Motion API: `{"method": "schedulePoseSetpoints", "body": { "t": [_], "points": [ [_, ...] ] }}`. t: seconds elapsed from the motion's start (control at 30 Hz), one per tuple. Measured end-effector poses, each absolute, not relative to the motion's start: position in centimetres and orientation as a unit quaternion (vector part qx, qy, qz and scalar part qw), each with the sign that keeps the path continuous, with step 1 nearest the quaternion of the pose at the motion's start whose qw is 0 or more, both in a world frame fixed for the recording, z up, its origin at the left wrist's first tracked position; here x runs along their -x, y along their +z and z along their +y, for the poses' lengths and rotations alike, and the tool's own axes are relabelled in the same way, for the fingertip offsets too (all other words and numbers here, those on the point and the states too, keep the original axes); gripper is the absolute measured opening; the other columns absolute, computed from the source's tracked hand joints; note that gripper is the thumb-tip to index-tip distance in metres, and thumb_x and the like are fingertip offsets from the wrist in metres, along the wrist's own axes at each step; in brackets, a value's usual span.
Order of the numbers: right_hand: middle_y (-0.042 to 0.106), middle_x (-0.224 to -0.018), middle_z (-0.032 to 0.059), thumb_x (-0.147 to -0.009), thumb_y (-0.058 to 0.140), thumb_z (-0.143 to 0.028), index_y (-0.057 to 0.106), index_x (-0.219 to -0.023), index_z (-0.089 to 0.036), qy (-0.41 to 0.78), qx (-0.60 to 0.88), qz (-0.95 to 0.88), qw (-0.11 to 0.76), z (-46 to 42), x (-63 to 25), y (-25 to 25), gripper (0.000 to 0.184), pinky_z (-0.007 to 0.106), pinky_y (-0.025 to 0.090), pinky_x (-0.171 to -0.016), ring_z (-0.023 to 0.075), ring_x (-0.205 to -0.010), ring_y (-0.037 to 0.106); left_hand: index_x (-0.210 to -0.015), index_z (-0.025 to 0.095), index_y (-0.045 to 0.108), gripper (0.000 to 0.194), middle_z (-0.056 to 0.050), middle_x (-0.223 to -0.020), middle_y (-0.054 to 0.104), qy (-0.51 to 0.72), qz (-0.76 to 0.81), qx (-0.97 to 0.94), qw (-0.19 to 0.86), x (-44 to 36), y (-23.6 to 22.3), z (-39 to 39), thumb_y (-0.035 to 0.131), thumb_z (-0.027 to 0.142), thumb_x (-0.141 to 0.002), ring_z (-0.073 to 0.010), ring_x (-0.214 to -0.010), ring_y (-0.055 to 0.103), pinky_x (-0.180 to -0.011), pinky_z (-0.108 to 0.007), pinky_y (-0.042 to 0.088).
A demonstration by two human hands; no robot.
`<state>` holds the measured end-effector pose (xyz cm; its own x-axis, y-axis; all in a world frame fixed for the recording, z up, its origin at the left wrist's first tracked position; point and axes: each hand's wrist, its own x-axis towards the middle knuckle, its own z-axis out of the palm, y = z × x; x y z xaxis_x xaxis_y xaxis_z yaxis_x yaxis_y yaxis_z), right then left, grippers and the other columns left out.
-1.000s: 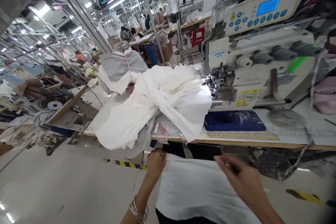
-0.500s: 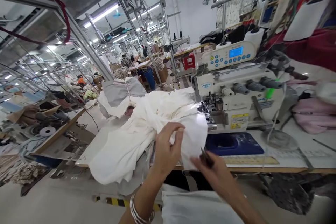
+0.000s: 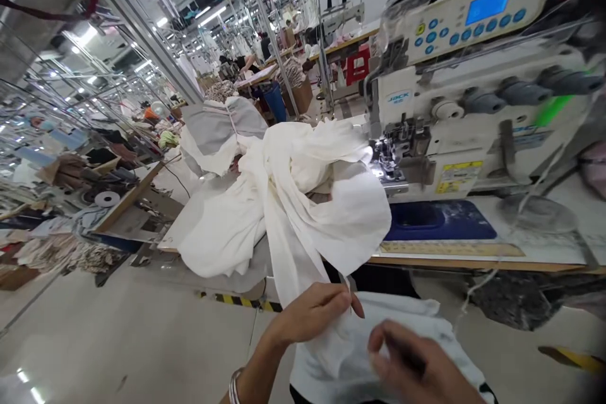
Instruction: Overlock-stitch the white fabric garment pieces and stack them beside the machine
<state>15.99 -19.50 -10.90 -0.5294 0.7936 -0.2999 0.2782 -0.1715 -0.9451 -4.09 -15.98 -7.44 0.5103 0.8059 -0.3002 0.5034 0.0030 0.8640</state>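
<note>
Between left fingers (image 3: pixel 335 304): white cloth (image 3: pixel 350 221) pinched, bulk beyond | right fingers (image 3: pixel 391 332): blurred, grip unclear

Thin, rounded, shiny silver bangles (image 3: pixel 235 385) circle the left forearm (image 3: pixel 262 356); the 2 hands (image 3: pixel 315 312) are bare, and black clothing (image 3: pixel 298 396) shows at the lap.

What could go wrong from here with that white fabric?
1. The left hand pinches the white fabric, which lies right beside the sewing machine; a hard tug might snag it.
2. The fabric overhangs the table edge, so it may slide off.
3. The right hand's dark object, too blurred to identify, could nick the fabric if sharp.
</note>
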Motion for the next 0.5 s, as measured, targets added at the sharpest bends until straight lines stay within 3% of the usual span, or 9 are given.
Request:
{"method": "schedulePoseSetpoints", "body": {
  "t": [0.07,0.13,0.2,0.3,0.4,0.5],
  "points": [
    [0.032,-0.063,-0.0031,-0.085,0.033,-0.074,0.059,-0.09,-0.021,0.626,0.469,-0.59,0.2,-17.8,-17.1,-11.9,0.06,0.025,0.024,-0.054,0.0135,-0.058,0.03,-0.092,0.014,0.068,0.045,0.0,-0.069,0.047,0.171,0.481,-0.665,0.546,4.7,-7.9,-16.8,0.037,0.047,-0.097,-0.011,-0.061,0.037,-0.057,-0.022,0.03],
    [0.032,-0.062,-0.002,-0.086,0.021,-0.077,0.064,-0.086,-0.02,0.652,0.466,-0.58,0.145,-16.1,-17.5,-12.5,0.072,0.026,0.024,-0.053,0.014,-0.057,0.031,-0.089,0.014,0.067,0.044,0.001,-0.067,0.044,0.191,0.491,-0.649,0.548,4.9,-8.1,-17.4,0.039,0.047,-0.096,-0.0104,-0.059,0.035,-0.056,-0.022,0.029],
    [0.027,-0.056,-0.0036,-0.086,0.023,-0.077,0.066,-0.077,-0.018,0.691,0.439,-0.566,0.093,-15.0,-17.2,-12.7,0.074,0.026,0.02,-0.05,0.0123,-0.051,0.025,-0.085,0.014,0.067,0.042,0.001,-0.067,0.047,0.21,0.494,-0.643,0.547,4.7,-8.3,-17.7,0.041,0.044,-0.097,-0.0101,-0.059,0.038,-0.058,-0.022,0.031],
    [0.02,-0.05,-0.0062,-0.085,0.033,-0.077,0.063,-0.066,-0.016,0.721,0.401,-0.557,0.099,-14.6,-16.0,-12.8,0.07,0.026,0.014,-0.048,0.01,-0.047,0.018,-0.08,0.014,0.068,0.04,-0.001,-0.065,0.056,0.222,0.467,-0.642,0.566,4.4,-8.3,-17.8,0.042,0.04,-0.097,-0.011,-0.062,0.05,-0.071,-0.023,0.04],
    [0.034,-0.051,-0.0035,-0.085,0.04,-0.074,0.06,-0.059,-0.015,0.717,0.374,-0.574,0.129,-14.6,-14.8,-12.5,0.068,0.026,0.017,-0.048,0.0091,-0.048,0.024,-0.073,0.016,0.068,0.042,-0.001,-0.057,0.06,0.228,0.442,-0.643,0.583,4.0,-8.5,-17.9,0.042,0.039,-0.097,-0.0157,-0.079,0.061,-0.093,-0.029,0.039],
    [0.05,-0.057,0.0008,-0.088,0.045,-0.067,0.059,-0.056,-0.015,0.726,0.332,-0.584,0.149,-14.4,-14.2,-12.2,0.062,0.025,0.028,-0.056,0.0111,-0.055,0.037,-0.072,0.016,0.068,0.046,-0.002,-0.05,0.058,0.254,0.423,-0.633,0.597,3.9,-9.1,-18.0,0.042,0.045,-0.097,-0.0182,-0.083,0.064,-0.098,-0.031,0.037]
  ]
}}
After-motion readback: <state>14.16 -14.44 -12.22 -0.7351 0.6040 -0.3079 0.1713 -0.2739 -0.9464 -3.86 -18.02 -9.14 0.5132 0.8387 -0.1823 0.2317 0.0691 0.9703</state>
